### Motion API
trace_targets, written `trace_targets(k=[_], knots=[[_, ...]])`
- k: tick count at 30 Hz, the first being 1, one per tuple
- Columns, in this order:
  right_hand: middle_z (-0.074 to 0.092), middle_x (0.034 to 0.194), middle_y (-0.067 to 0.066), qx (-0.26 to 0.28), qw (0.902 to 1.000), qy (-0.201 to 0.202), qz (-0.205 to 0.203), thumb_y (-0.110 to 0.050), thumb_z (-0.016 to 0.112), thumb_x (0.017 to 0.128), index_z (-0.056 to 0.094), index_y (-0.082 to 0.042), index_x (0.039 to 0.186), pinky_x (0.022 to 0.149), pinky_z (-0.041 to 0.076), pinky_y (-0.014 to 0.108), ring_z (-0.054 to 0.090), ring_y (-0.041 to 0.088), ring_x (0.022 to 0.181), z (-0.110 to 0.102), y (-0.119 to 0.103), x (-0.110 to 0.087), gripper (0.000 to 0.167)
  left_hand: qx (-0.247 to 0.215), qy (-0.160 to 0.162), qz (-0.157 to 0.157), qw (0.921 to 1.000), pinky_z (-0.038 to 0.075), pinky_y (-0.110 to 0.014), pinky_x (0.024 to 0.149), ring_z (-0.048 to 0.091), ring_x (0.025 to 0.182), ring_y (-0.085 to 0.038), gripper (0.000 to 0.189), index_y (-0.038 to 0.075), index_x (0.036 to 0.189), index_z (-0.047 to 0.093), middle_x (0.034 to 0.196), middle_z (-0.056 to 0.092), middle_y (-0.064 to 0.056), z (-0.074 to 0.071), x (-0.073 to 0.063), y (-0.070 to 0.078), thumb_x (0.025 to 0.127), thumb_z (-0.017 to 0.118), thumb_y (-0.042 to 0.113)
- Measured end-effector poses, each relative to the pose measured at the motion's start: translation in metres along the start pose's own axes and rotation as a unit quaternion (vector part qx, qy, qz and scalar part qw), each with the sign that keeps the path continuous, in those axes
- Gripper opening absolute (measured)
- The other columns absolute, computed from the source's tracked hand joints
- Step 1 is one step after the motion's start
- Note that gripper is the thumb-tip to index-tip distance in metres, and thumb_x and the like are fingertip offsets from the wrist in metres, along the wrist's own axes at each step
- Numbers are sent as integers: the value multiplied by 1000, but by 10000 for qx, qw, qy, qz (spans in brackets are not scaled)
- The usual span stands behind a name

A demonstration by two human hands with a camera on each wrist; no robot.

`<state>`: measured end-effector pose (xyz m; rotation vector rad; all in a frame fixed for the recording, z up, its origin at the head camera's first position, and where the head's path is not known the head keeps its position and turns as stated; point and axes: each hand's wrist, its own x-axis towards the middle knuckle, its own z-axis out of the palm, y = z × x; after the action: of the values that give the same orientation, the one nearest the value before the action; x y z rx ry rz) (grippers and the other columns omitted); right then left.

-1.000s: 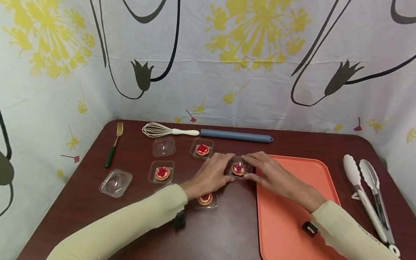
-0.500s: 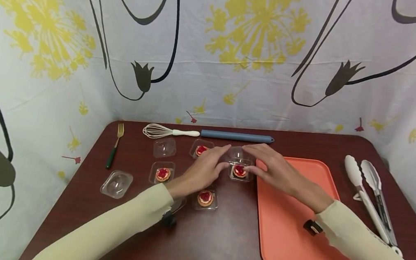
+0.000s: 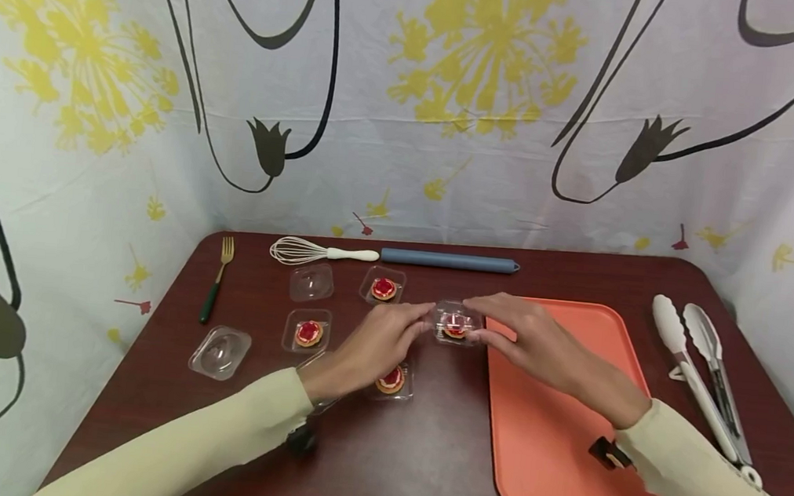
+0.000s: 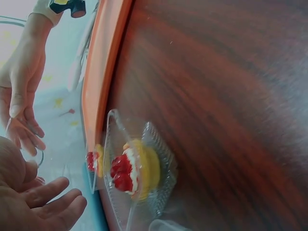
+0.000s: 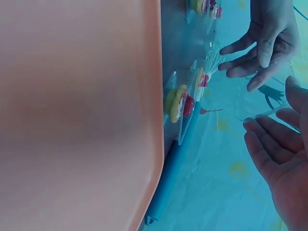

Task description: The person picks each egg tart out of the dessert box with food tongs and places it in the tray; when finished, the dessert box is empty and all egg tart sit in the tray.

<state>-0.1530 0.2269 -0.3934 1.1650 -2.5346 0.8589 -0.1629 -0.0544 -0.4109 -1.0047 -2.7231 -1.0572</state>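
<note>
A clear plastic lid (image 3: pixel 449 312) is above a small clear container with a red-topped tart (image 3: pixel 456 330) left of the orange tray. My right hand (image 3: pixel 547 352) pinches the lid's edge between thumb and fingers, as the right wrist view (image 5: pixel 284 144) also shows. On the lid's other side is my left hand (image 3: pixel 363 347); its fingers look loosely extended, near the lid edge, and contact is hard to make out. In the left wrist view, another tart (image 4: pixel 134 171) sits in its container below the left hand (image 4: pixel 43 202).
More tarts in clear containers stand at left, one tart (image 3: pixel 308 333) among them. Loose clear lids (image 3: pixel 220 352) lie farther left. A fork (image 3: pixel 218 280), a whisk (image 3: pixel 326 253) and a blue rolling pin (image 3: pixel 449 261) lie behind. The orange tray (image 3: pixel 562 467) and tongs (image 3: pixel 697 377) are at right.
Both hands first surround the tart container, then draw apart and lift, with the clear lid visible behind the container. Now the lid is over the tart, and the left hand is slightly lower.
</note>
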Motion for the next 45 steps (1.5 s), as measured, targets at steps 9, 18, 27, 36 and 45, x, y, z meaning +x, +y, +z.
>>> trace_targets(k=[9,18,27,36,45], knots=[[77,124,0,86,9993,287,-209,-4,88,92,76,-11,138,93,61,31,75,20,113,7,1,-13,48,138,-160,-15,9998,63,-30,86,71,93,-9,32,0,140,74,129,79,-9,2,-11,7,113,65,14],[81,122,1,444,9968,524,-403,5,90,86,81,-9,130,89,58,16,78,19,108,13,1,-23,47,173,-434,-99,9989,57,-22,69,62,71,-2,27,3,131,79,106,83,-6,5,-18,12,114,64,18],[81,117,-1,637,9946,662,-490,6,87,87,82,-8,126,86,57,15,77,12,101,15,2,-29,42,31,-571,2,9984,47,-18,55,53,58,2,23,5,123,80,85,77,-5,7,-24,15,113,65,19],[83,109,-3,864,9913,825,-557,7,87,88,84,-9,122,80,58,16,76,8,92,16,3,-31,38,-568,-668,-332,9956,53,-17,60,58,58,5,22,6,113,81,83,77,-4,9,-25,19,114,64,19],[84,111,2,838,9920,830,-460,7,87,88,82,-4,125,74,55,14,75,5,87,20,2,-33,39,-681,-626,-257,9954,52,-18,62,58,63,3,18,6,99,79,78,74,-1,11,-29,21,111,68,15]])
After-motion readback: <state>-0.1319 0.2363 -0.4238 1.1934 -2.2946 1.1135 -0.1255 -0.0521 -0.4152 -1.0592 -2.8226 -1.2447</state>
